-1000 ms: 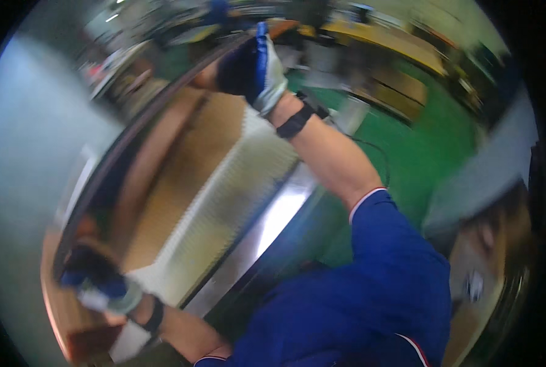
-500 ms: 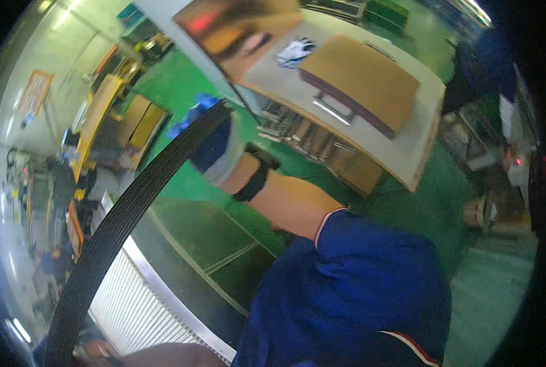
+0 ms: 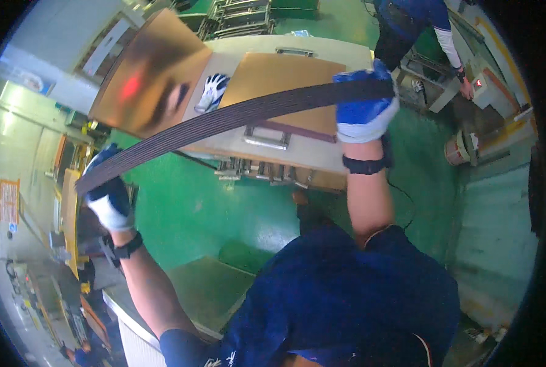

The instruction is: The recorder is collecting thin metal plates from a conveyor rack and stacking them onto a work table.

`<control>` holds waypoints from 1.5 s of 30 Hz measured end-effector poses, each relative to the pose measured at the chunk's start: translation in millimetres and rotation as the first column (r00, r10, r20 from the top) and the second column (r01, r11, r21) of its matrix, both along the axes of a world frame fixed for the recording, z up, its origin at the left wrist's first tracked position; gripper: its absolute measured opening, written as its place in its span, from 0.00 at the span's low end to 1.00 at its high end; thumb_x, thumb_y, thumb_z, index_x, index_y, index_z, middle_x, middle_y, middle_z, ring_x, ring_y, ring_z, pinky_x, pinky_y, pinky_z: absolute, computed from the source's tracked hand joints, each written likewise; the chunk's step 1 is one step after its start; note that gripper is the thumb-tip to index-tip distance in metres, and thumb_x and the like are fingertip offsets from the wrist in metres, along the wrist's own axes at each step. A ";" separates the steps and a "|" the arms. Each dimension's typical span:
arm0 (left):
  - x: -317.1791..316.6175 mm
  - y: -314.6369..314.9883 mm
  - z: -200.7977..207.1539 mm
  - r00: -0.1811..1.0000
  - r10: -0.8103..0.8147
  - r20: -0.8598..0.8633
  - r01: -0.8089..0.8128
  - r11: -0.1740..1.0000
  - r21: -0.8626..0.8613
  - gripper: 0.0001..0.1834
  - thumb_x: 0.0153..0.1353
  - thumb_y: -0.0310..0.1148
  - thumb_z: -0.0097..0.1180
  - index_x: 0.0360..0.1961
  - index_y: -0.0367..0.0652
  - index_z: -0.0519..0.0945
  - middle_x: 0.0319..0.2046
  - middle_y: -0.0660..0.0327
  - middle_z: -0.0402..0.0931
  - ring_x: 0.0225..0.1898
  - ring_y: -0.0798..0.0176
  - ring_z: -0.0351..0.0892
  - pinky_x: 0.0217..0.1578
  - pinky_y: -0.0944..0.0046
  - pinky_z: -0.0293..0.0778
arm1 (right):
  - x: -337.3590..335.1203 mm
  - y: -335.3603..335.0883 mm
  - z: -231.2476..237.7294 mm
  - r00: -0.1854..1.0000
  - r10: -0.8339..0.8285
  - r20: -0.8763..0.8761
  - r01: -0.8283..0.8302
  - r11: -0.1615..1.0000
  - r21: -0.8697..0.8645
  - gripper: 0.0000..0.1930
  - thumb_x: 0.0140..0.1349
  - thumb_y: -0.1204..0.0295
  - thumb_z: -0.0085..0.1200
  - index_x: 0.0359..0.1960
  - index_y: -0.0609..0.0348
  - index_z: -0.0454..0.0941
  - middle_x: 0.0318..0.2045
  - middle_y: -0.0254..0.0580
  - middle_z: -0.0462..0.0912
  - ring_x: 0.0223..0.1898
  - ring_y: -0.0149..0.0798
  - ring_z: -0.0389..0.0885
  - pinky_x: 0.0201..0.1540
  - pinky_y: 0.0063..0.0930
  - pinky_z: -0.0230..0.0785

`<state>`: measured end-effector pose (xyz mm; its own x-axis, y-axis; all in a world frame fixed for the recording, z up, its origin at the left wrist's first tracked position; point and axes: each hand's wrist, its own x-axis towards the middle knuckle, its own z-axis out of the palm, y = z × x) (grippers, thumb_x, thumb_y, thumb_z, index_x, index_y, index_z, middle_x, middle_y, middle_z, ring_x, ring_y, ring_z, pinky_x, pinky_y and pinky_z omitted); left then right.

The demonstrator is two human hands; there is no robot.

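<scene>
A long, dark, finely ribbed strip [image 3: 224, 122] spans the space in front of me, possibly the edge of a stack of thin sheets; I cannot tell which. It rises toward the right. My left hand [image 3: 110, 189], in a blue and white work glove, is closed at its lower left end. My right hand [image 3: 366, 119], gloved likewise, grips the right end, above the edge of a table. Behind the strip lies a flat copper-brown board [image 3: 285, 73] over a dark base with a metal handle [image 3: 267, 138] on its near side.
The pale table [image 3: 205, 142] also bears a loose glove [image 3: 212, 92]. A shiny copper-coloured sheet [image 3: 150, 73] leans upright at its left. A person [image 3: 401, 27] works at the far right, near a bucket [image 3: 456, 150]. A green-topped surface [image 3: 209, 287] is at the lower left.
My view has swung to the left, shifting the table down and leftward in the picture. The strip has gone from steep to gently sloping. Both hands now show at its ends.
</scene>
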<state>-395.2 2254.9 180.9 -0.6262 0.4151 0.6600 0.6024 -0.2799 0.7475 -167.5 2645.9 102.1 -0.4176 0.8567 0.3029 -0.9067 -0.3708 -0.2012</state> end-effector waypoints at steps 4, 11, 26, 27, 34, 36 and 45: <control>-98.9 106.7 -22.6 0.992 -0.107 -0.069 0.085 0.957 -0.277 0.18 0.66 0.29 0.52 0.54 0.32 0.73 0.52 0.50 0.77 0.53 0.54 0.77 0.57 0.55 0.70 | -20.9 78.2 -7.7 0.972 0.085 -0.218 -0.048 0.984 0.171 0.18 0.69 0.59 0.39 0.36 0.56 0.80 0.25 0.42 0.81 0.31 0.46 0.79 0.42 0.49 0.70; -213.0 258.1 -59.6 0.939 -0.338 0.066 0.333 0.842 -0.423 0.21 0.63 0.26 0.55 0.57 0.33 0.72 0.53 0.54 0.77 0.53 0.61 0.77 0.56 0.61 0.71 | -65.1 137.8 -15.7 0.917 -0.390 0.085 0.371 0.911 0.182 0.21 0.69 0.61 0.42 0.19 0.58 0.76 0.19 0.43 0.78 0.23 0.44 0.73 0.40 0.42 0.67; -275.0 290.1 -192.9 0.838 -0.542 0.060 0.488 0.697 -0.526 0.21 0.66 0.30 0.44 0.57 0.31 0.73 0.60 0.48 0.71 0.64 0.53 0.67 0.64 0.52 0.65 | -48.8 105.7 -159.0 0.940 -0.337 0.063 0.337 0.941 0.002 0.20 0.69 0.63 0.41 0.24 0.63 0.76 0.24 0.46 0.77 0.44 0.49 0.76 0.44 0.41 0.71; -270.9 283.7 -196.6 0.842 -0.539 -0.007 0.441 0.696 -0.567 0.21 0.68 0.31 0.41 0.57 0.30 0.73 0.60 0.47 0.70 0.63 0.52 0.69 0.63 0.54 0.66 | -54.4 86.3 -136.8 0.561 -0.707 0.431 0.509 0.705 0.494 0.20 0.68 0.64 0.41 0.23 0.64 0.77 0.25 0.48 0.78 0.49 0.51 0.75 0.46 0.42 0.71; -259.2 259.8 -213.8 0.465 -0.823 -0.326 -0.110 0.312 -0.944 0.34 0.53 0.20 0.47 0.66 0.39 0.66 0.69 0.46 0.56 0.72 0.44 0.49 0.70 0.53 0.52 | 10.6 48.5 -172.0 -0.032 -0.586 0.810 0.135 0.800 0.584 0.20 0.67 0.65 0.46 0.52 0.69 0.77 0.54 0.50 0.78 0.59 0.43 0.73 0.67 0.38 0.58; -242.9 253.8 -204.2 0.590 -0.800 -0.112 -0.058 0.096 -0.994 0.37 0.51 0.19 0.49 0.67 0.38 0.63 0.71 0.49 0.52 0.73 0.45 0.46 0.70 0.55 0.50 | 14.4 34.7 -187.1 0.185 -0.292 0.938 0.216 0.944 0.251 0.23 0.68 0.67 0.47 0.61 0.69 0.68 0.61 0.47 0.72 0.62 0.42 0.71 0.66 0.34 0.58; -274.5 195.1 -242.2 0.944 -0.234 0.233 0.300 0.314 -0.901 0.33 0.53 0.25 0.59 0.64 0.39 0.69 0.60 0.50 0.71 0.58 0.51 0.73 0.59 0.57 0.68 | -35.3 35.3 -184.8 -0.430 -0.394 0.812 -0.014 0.902 0.431 0.33 0.62 0.69 0.56 0.69 0.56 0.59 0.62 0.57 0.70 0.64 0.53 0.68 0.65 0.38 0.60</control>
